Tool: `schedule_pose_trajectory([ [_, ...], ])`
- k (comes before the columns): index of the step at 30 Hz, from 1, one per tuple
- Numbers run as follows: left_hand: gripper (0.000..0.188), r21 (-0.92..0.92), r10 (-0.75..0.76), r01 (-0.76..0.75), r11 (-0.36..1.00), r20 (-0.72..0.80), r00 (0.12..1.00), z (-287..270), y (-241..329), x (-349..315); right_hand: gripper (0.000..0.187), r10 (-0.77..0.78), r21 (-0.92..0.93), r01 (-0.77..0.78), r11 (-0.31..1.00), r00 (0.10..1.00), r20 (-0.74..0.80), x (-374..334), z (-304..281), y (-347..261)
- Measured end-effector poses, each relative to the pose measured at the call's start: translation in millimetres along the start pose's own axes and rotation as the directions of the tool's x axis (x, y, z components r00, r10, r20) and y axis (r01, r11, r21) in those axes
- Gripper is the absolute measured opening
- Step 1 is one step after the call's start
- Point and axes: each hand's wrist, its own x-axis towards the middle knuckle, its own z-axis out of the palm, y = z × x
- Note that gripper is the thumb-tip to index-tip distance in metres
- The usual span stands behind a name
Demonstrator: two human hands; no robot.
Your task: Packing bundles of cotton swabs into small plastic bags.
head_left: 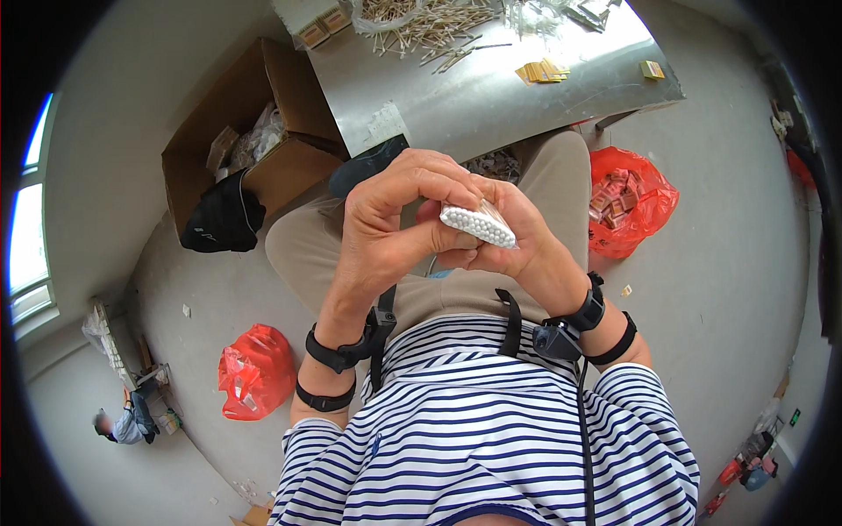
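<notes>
In front of my lap I hold a flat clear pack of cotton swabs [478, 226] with both hands. Its end, a row of round white tips, faces toward me. My left hand [390, 215] pinches the pack's left side between thumb and fingers. Around its right side, my right hand [524, 223] is closed, the palm against the wrapping. The far part of the pack is mostly covered by my fingers. Beyond my hands, a heap of loose cotton swabs [430, 28] lies on a shiny metal table [412, 96].
On the table are fanned yellow cards [544, 71] and a small yellow box [652, 70]. A cardboard box [303, 171] with clear packs stands to the left. A red bag of small packets [658, 200] lies right, another red bag [255, 373] lower left. A person [128, 427] is far off.
</notes>
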Motion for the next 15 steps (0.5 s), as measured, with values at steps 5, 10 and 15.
schedule_pose_trajectory([
  [5, 0.029, 0.032, 0.002, -0.003, 0.999, 0.048, 0.999, 0.3, 3.6, 2.7, 0.031, -0.031, -0.040, 0.026, 0.999, 0.991, -0.132, -2.5, 9.6, -0.6],
  [10, 0.025, -0.048, -0.082, 0.084, 0.995, 0.030, 0.996, 6.5, 6.7, 2.6, 0.031, -0.015, 0.043, 0.019, 0.999, 0.995, -0.102, 1.2, 0.7, -2.0],
  [15, 0.015, -0.178, -0.147, 0.157, 0.971, 0.072, 0.987, 3.9, 4.1, 3.9, 0.031, -0.061, 0.021, 0.067, 0.998, 0.975, -0.216, 2.7, -0.5, -2.7],
])
